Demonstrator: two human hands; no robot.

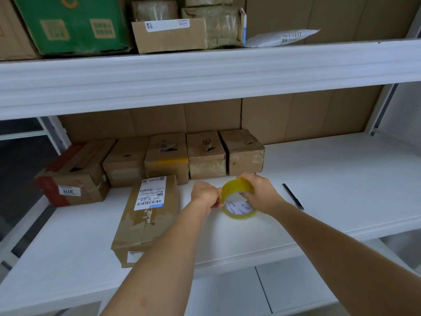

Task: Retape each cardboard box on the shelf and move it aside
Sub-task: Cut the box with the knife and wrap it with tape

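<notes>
A yellow tape roll point(237, 187) is held above the white shelf point(319, 201). My right hand point(259, 192) grips the roll from its right side. My left hand point(206, 194) pinches at the roll's left edge, where the tape end would be. A long flat cardboard box point(148, 224) with a white shipping label lies on the shelf just left of my hands, with torn tape across its top. Behind stands a row of several small cardboard boxes point(205, 153) against the back wall.
A dark pen-like tool point(293, 196) lies on the shelf to the right of my hands. A box with red tape point(75, 174) sits at the far left. The upper shelf point(205, 71) carries a green box, brown boxes and a white mailer.
</notes>
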